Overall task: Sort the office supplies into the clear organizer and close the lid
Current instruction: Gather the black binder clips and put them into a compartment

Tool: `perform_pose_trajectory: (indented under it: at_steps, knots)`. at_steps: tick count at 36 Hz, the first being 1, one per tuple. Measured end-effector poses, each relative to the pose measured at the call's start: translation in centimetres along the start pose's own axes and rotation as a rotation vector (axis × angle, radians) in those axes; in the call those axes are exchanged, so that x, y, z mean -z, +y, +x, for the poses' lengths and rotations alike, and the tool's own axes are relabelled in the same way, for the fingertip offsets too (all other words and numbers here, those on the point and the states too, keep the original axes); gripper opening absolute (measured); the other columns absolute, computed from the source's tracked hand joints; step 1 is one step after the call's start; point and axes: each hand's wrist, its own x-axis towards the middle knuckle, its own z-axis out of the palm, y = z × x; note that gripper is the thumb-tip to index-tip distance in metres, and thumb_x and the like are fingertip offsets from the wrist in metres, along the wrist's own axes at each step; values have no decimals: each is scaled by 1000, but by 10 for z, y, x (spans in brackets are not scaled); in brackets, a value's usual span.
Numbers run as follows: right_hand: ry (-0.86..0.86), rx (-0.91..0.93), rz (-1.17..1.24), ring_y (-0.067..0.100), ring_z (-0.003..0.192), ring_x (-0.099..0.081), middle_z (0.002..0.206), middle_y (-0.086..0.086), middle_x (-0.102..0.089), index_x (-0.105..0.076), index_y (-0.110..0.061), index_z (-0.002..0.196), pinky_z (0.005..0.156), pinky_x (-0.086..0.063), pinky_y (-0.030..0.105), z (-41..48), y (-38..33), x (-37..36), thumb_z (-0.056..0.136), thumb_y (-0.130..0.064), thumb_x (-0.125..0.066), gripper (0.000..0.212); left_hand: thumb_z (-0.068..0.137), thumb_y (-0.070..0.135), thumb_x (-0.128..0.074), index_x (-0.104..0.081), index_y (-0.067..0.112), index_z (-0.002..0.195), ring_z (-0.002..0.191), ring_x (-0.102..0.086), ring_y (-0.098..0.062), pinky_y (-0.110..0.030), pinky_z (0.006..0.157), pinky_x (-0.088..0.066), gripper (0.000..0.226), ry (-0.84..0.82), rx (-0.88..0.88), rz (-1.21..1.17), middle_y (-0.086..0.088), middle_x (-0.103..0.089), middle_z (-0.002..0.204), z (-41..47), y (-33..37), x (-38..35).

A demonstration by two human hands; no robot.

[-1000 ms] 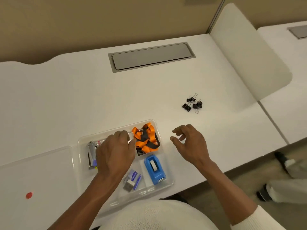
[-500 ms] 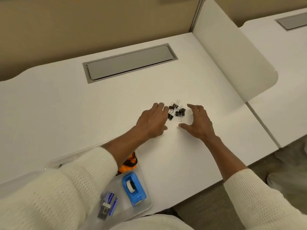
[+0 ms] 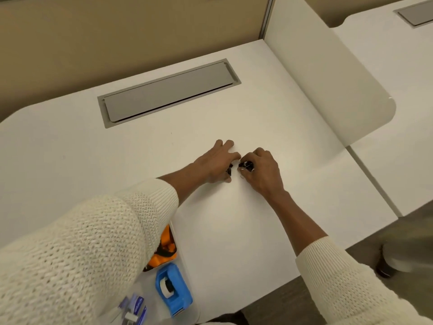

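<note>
Binder clips [image 3: 246, 165] mid-tabletop [image 3: 234, 231], well apart from organizer [image 3: 187, 266]. My right hand [image 3: 262, 172] curled on some; left hand [image 3: 218, 163] cupped beside, grip unclear. Light, stiff, slippery; scoop bodies, not wire loops.

The tabletop [image 3: 234, 231] is plain white, its hatch cover [image 3: 167, 91] grey. Black binder clips [image 3: 246, 165] with silvery wire loops. Cream, knit-textured sleeves [image 3: 77, 254]. A bright blue tape dispenser [image 3: 174, 290] beside an orange and black lanyard [image 3: 165, 249].
</note>
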Motion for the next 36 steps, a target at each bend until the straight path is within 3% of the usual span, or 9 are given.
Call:
perform_pose_trajectory:
  at_steps: [7,9,13,15,19,22,28,33,36]
  knots:
    - [22,-106,92,21,87,-64,93,-2,-65,-76,-24,95,74,-52,35,-7,5,0,77,-24,-84,20,90,13,-69,-60,12,104,105,-46,-28,-47,75,-53,17,92,8,-96,-3,-50,114,-6,4,-5]
    - [21,-129,119,19,83,-65,91,-3,-66,-77,-25,93,74,-53,33,-11,4,0,75,-23,-85,20,89,10,-65,-62,10,103,99,-51,-29,-46,77,-53,14,92,26,-140,-5,-53,110,-7,5,-7]
    - [22,-253,224,4,76,-64,88,-8,-66,-78,-29,89,64,-41,14,-18,0,4,72,-25,-88,20,81,7,-67,-61,8,97,91,-57,-26,-35,71,-46,17,123,51,-199,-1,-57,98,-13,4,-12]
    - [18,-318,277,8,76,-67,84,-9,-70,-78,-29,86,62,-43,16,-22,-4,7,70,-26,-88,19,76,9,-69,-61,9,92,87,-55,-24,-32,69,-43,19,143,65,-231,-1,-61,97,-16,4,-14]
    - [20,-425,477,15,71,-75,71,-6,-77,-78,-25,77,71,-61,31,-35,-7,14,66,-18,-85,15,71,14,-74,-64,13,88,82,-56,-21,-32,67,-44,19,185,133,-351,2,-67,93,-23,5,-14]
    - [32,-458,542,15,67,-76,69,-5,-77,-78,-24,76,73,-63,32,-46,-7,17,65,-15,-85,16,68,13,-77,-68,12,86,82,-65,-19,-32,69,-50,20,227,183,-498,2,-73,89,-30,6,-9]
    - [29,-440,403,10,72,-73,67,-10,-75,-76,-29,78,70,-60,32,-55,-7,14,66,-16,-83,19,66,8,-79,-71,11,82,61,-72,-21,-32,58,-60,18,275,254,-754,1,-78,81,-49,3,-1]
    - [26,-333,216,13,77,-66,86,-9,-69,-75,-28,86,68,-49,27,-55,-12,8,67,-16,-83,25,68,9,-79,-72,10,83,66,-77,-34,-40,63,-64,16,342,314,-914,-6,-78,84,-60,1,4]
    - [-30,-269,155,16,81,-62,92,-3,-64,-77,-26,97,71,-43,26,-56,-16,3,72,-17,-85,28,68,7,-78,-71,10,84,63,-75,-29,-40,62,-65,18,369,339,-908,-6,-77,85,-65,-5,5]
